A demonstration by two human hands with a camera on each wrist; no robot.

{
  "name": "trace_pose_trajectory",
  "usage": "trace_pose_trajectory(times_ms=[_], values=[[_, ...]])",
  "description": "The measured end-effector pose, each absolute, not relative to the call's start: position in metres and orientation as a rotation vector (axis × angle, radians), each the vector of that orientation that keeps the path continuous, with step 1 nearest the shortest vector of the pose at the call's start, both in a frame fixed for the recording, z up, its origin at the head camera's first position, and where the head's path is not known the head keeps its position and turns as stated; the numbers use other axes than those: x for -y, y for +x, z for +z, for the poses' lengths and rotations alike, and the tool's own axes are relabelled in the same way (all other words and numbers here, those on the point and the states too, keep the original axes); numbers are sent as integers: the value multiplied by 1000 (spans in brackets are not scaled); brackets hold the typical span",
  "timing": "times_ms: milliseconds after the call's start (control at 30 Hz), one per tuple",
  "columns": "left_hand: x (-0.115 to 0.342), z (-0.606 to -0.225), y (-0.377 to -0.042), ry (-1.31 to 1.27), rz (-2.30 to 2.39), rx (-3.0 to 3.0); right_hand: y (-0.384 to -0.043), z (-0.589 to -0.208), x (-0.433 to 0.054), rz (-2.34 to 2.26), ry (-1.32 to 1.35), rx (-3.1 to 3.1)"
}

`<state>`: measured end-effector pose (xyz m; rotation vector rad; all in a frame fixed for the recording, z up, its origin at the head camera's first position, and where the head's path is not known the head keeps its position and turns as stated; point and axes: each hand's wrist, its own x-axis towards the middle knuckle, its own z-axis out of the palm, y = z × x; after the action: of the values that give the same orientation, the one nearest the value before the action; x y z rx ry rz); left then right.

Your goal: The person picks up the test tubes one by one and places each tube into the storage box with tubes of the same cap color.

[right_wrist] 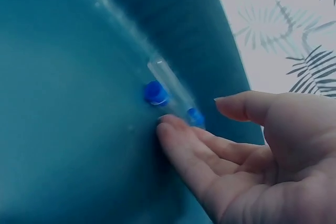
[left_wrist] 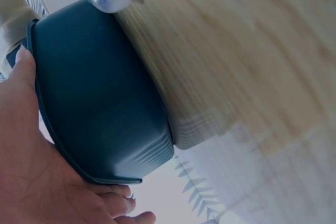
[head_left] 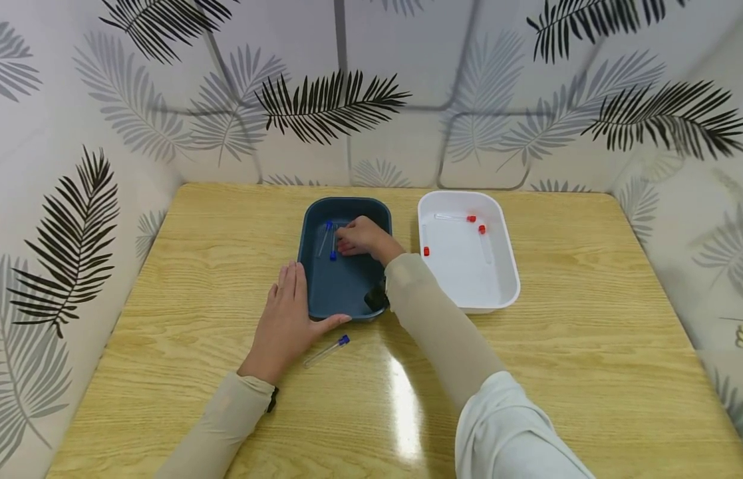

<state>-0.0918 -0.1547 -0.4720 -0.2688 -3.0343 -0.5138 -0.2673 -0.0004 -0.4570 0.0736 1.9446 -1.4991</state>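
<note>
My left hand (head_left: 285, 327) rests against the front-left corner of a dark blue bin (head_left: 347, 286), its fingers straight along the left side and its thumb along the front rim. My right hand (head_left: 366, 238) is inside that bin, near two clear tubes with blue caps. In the right wrist view its thumb is apart from the fingers, and the fingertips (right_wrist: 170, 124) are beside one blue cap (right_wrist: 156, 93) and close to another (right_wrist: 195, 116). Another blue-capped tube (head_left: 326, 351) lies on the table in front of the bin, by the left thumb.
A white bin (head_left: 467, 293) stands right of the blue one and holds clear tubes with red caps (head_left: 481, 229). Both sit on a wood-grain table (head_left: 587, 299). Leaf-patterned fabric (head_left: 377, 153) rises behind the table's far edge. My right forearm crosses between the bins.
</note>
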Motion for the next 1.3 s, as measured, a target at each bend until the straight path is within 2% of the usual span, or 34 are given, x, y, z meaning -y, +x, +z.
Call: trace_pose_trajectory(times_ms=[533, 967, 1300], values=[[154, -475, -93, -277, -507, 3010, -251, -408, -13, -1312, -268, -2148], [153, -474, -91, -282, -518, 2995, -204, -383, -64, -1189, -586, -2612], [153, -476, -91, -283, -516, 2999, -172, -386, -98, -1137, -617, -2685]])
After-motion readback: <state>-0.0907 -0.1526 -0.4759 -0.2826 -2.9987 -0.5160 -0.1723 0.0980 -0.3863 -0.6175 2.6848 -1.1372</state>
